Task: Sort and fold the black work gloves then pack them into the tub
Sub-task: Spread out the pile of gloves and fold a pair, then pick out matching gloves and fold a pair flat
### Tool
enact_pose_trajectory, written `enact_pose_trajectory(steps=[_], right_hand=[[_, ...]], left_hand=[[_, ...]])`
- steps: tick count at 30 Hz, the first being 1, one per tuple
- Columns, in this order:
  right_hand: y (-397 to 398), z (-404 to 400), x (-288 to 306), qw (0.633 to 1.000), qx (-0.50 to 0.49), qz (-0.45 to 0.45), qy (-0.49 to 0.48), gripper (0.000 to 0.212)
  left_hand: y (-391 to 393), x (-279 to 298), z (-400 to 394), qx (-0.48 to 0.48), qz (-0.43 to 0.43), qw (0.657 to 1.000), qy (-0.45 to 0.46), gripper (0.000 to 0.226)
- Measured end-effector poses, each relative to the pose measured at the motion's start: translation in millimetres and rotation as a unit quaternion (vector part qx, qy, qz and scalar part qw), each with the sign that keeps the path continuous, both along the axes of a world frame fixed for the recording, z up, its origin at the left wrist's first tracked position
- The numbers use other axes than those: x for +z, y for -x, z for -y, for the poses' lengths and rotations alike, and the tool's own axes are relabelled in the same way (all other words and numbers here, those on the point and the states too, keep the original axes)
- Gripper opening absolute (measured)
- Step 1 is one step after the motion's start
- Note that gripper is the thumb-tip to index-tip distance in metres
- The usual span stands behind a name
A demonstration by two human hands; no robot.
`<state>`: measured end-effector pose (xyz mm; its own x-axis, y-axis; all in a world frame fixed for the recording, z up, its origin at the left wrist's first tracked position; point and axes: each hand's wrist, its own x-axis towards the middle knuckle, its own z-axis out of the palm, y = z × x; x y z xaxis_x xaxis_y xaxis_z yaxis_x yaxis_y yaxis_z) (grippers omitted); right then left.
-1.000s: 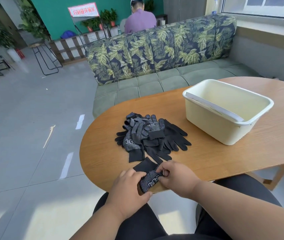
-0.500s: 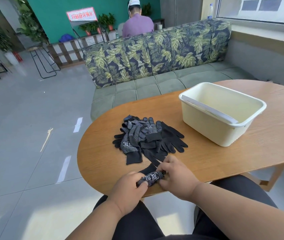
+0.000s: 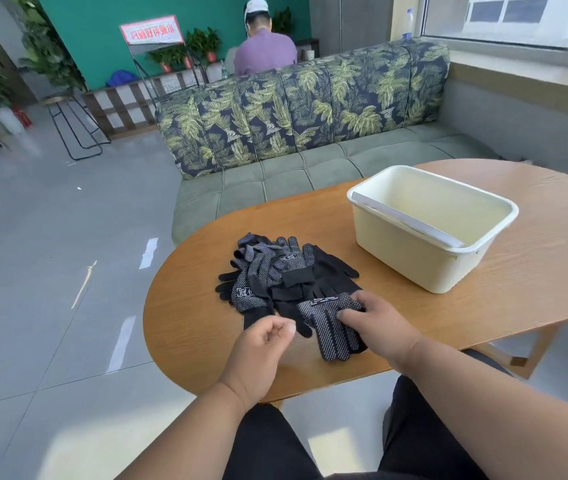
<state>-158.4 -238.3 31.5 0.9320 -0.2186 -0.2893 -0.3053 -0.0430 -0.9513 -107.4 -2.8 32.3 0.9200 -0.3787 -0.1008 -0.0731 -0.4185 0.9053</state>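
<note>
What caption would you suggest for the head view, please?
Right hand rests on a dotted glove at the edge of the glove pile; tub beyond.

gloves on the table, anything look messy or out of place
Yes. The pile of gloves on the table is a tangle: they cross at all angles, some dotted side up, some plain. One dotted glove lies flat at the pile's near edge, under the right hand. No gloves show in the tub.

I see a leaf-print sofa (image 3: 310,109) behind the wooden worktop (image 3: 535,271), a seated person (image 3: 265,53) beyond it, potted plants (image 3: 203,41) and a red-edged sign (image 3: 152,31).
</note>
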Motion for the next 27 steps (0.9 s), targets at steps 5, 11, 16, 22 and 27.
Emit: enact_pose_trajectory(steps=[5,11,16,22,27], right_hand=[[0.8,37.5,-10.0,0.99,-0.118,-0.082,-0.004,0.013],[0.2,57.7,-20.8,0.954,-0.141,-0.131,0.228,0.048],[3.2,49.0,-15.0,0.896,-0.132,-0.137,0.402,0.054],[0.4,33.0,-6.3,0.883,-0.124,-0.052,0.449,0.047],[-1.8,13.0,-7.8,0.891,-0.085,-0.001,0.447,0.038]], left_hand=[[-9.2,-23.0,-1.5,0.027,0.044,0.993,-0.103,0.017],[-21.1,-33.3,-8.6,0.043,0.102,0.987,-0.119,0.024],[-29.7,-40.9,-14.7,0.063,0.145,0.971,-0.177,0.027],[-28.9,-45.4,-20.3,0.054,0.158,0.955,-0.246,0.038],[-26.8,-50.2,-24.4,0.001,0.181,0.933,-0.312,0.044]])
